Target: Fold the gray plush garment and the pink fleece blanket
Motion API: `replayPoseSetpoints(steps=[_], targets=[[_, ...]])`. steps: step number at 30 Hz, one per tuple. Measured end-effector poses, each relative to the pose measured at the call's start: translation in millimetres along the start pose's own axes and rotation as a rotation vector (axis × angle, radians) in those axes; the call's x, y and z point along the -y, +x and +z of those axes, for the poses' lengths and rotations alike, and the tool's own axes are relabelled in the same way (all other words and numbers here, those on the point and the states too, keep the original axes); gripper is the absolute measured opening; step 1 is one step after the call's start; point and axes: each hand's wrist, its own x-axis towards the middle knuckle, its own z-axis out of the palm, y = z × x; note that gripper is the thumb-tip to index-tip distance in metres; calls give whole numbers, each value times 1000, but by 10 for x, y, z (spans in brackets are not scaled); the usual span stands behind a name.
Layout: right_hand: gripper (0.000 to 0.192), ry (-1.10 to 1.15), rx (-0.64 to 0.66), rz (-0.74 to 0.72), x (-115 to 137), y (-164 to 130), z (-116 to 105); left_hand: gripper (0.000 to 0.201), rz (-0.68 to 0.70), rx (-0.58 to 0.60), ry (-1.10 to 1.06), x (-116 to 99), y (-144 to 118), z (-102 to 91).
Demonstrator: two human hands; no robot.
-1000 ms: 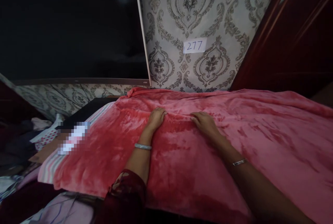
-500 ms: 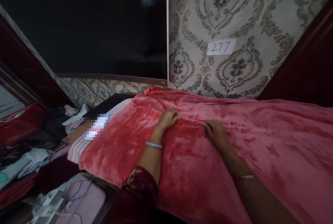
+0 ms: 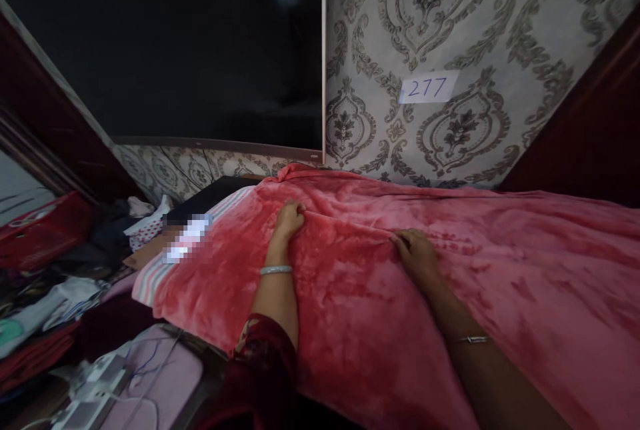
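Blanket (image 3: 350, 323), red and plush, is pinched by our left hand (image 3: 290, 218), nearer its striped border (image 3: 151, 278), and our right hand (image 3: 417, 253), a fold (image 3: 350, 223) running sideways between them.

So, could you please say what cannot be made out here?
Head view:
Plush red blanket: right end, cut off by picture's edge; anything beneath, covered.
Pink, white and grey striped border: patch hidden by pixelation.
Large black rectangular screen: top, cut off by upper edge.
Bare left hand, bare right hand: palms, hidden by the hands themselves.
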Motion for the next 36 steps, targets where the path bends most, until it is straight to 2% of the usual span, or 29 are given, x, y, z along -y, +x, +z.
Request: replayPoseSetpoints(steps=[5, 8, 14, 19, 27, 36], targets=[[44, 13, 10, 8, -1, 5, -12, 36, 17, 111, -4, 69, 8, -11], [44, 13, 12, 13, -10, 1, -13, 30, 16, 126, 12, 88, 9, -16], [43, 6, 19, 12, -8, 3, -25, 15, 18, 86, 51, 22, -30, -37], [41, 6, 13, 7, 22, 11, -33, 19, 23, 5, 46, -35, 4, -132], [39, 24, 22, 4, 27, 8, -39, 22, -42, -14, 43, -91, 22, -182], [35, -34, 39, -24, 5, 45, -102, 39, -136, -206, 116, -191, -32, -225]])
